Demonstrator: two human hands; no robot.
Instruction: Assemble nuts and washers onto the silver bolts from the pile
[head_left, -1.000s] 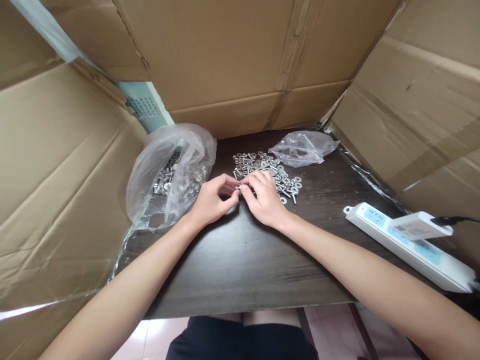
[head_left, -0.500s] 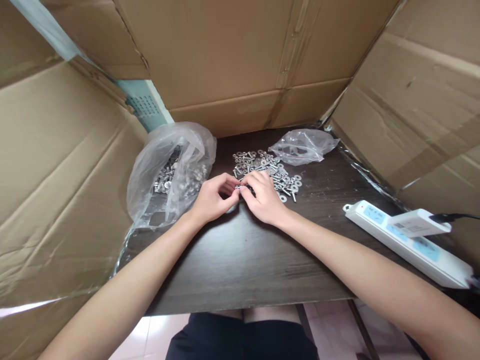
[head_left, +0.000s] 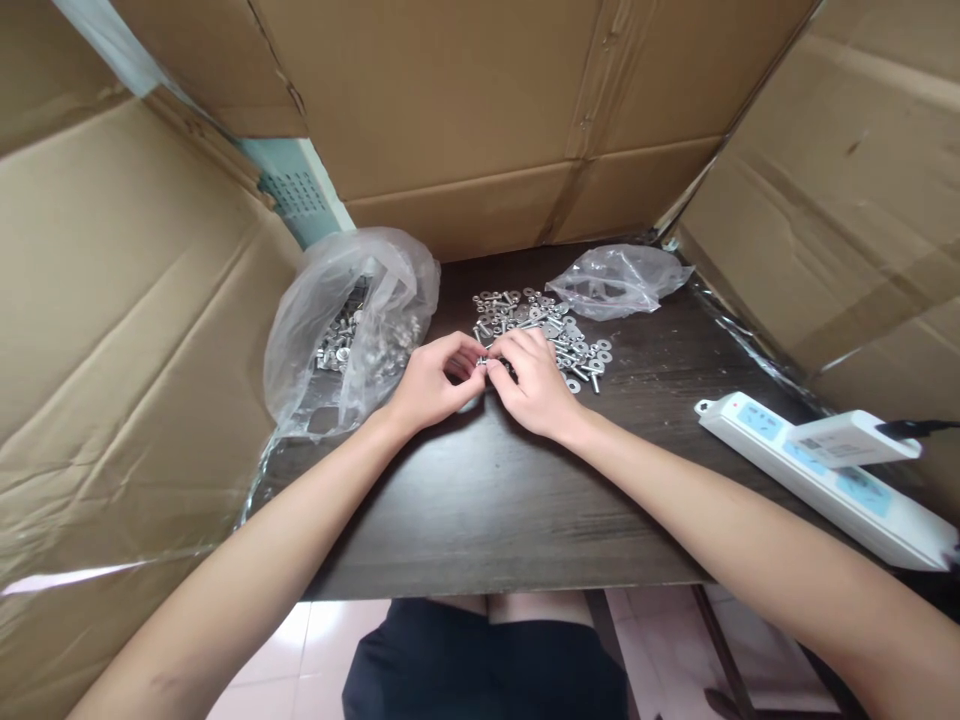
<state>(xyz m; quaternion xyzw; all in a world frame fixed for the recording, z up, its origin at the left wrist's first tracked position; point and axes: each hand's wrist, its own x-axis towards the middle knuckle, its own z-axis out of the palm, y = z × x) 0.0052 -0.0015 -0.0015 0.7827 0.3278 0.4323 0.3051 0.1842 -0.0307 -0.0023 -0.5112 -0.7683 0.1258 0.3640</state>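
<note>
My left hand (head_left: 442, 378) and my right hand (head_left: 529, 380) meet over the table in front of the hardware pile. Thumb and fingers of both are closed on a small shiny metal bolt (head_left: 482, 362), mostly hidden by the fingertips; whether a nut or washer sits on it I cannot tell. Just behind my right hand lies a loose pile of silvery bolts, nuts and washers (head_left: 570, 345). Left of my left hand stands an open clear plastic bag (head_left: 296, 330) with many small metal fasteners (head_left: 341, 345) inside.
A second, crumpled plastic bag (head_left: 626, 280) lies at the back right of the dark table (head_left: 480, 520). On the right is a white power strip (head_left: 825, 485) with a plugged-in adapter (head_left: 851, 440) and black cable. Cardboard walls (head_left: 480, 110) enclose the back and sides.
The view has shifted slightly, so everything sits a little higher and to the right. Both hands stay together on the small bolt, with only slight finger movement.
</note>
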